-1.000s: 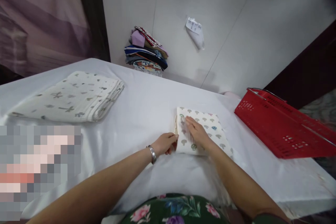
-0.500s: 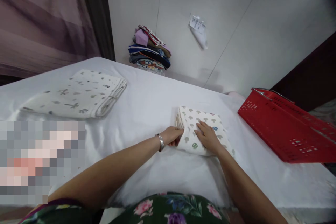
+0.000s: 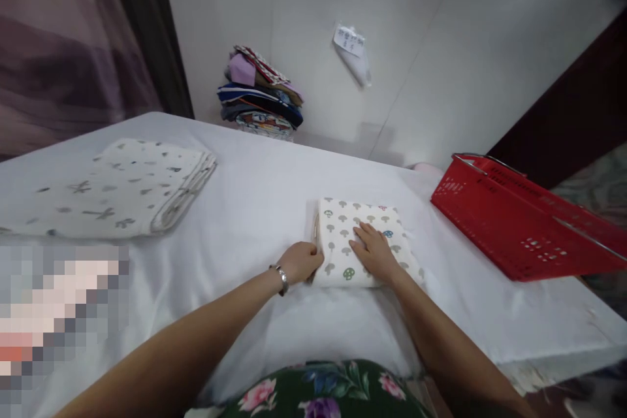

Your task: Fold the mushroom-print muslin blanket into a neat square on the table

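Fingers of the left hand (image 3: 300, 263) pinch the cloth (image 3: 343, 241) at left; right hand (image 3: 376, 253), fingers spread, should press evenly.

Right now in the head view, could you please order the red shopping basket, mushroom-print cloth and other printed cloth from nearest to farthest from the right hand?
1. Mushroom-print cloth: under the right hand.
2. Red shopping basket: to its right.
3. Other printed cloth: far left.

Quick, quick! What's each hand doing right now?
Left hand: closed, pinching the left edge of the folded mushroom-print cloth.
Right hand: open, palm down on top of that cloth, gripping nothing.
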Tool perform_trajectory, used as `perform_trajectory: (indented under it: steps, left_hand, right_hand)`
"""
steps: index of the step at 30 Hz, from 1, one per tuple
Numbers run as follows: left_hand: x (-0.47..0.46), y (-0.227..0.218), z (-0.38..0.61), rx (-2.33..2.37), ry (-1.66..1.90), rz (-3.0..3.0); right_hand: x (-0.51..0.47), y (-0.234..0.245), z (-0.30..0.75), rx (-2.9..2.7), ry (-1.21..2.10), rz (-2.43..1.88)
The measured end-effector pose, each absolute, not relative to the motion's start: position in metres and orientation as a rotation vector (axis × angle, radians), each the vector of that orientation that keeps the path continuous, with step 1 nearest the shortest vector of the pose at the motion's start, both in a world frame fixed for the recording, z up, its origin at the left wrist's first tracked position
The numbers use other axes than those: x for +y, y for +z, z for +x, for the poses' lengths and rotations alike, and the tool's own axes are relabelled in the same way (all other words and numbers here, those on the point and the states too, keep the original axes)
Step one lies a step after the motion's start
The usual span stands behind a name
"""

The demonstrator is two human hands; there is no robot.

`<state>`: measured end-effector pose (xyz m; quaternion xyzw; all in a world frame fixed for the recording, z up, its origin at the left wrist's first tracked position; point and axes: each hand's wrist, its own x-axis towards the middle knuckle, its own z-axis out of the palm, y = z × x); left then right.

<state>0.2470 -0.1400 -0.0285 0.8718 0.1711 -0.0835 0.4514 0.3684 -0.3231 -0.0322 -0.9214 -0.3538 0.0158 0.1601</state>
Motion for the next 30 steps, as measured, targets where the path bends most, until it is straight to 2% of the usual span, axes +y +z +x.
perform_trajectory:
  steps: [6,8,12,16,19,22,25,30]
  left_hand:
    - [-0.132,-0.033,0.249,0.414,-0.225,2.156]
    - [-0.123,-0.033,0.248,0.432,-0.183,2.164]
    - [-0.118,-0.020,0.243,0.454,0.247,2.322]
    - [-0.140,-0.011,0.242,0.067,0.596,2.537]
    - [-0.154,-0.021,0.251,-0.196,0.517,2.720]
    - [-0.155,-0.042,0.260,-0.159,0.327,2.805]
    - [-0.149,-0.057,0.263,-0.116,0.304,2.816]
    - [-0.149,-0.038,0.262,0.000,0.134,2.829]
  right_hand:
    - [-0.329,-0.024,0.369,-1.021,0.125,-2.558]
    - [-0.344,-0.019,0.374,-0.982,0.061,-2.531]
    - [-0.388,-0.014,0.393,-0.714,-0.211,-2.536]
    - [-0.420,-0.024,0.407,-0.364,-0.068,-2.485]
    - [-0.425,-0.034,0.407,-0.274,0.002,-2.452]
    - [-0.421,-0.038,0.402,-0.266,-0.003,-2.416]
    - [-0.421,-0.038,0.399,-0.327,0.016,-2.357]
    - [-0.423,-0.031,0.413,-0.322,0.102,-2.412]
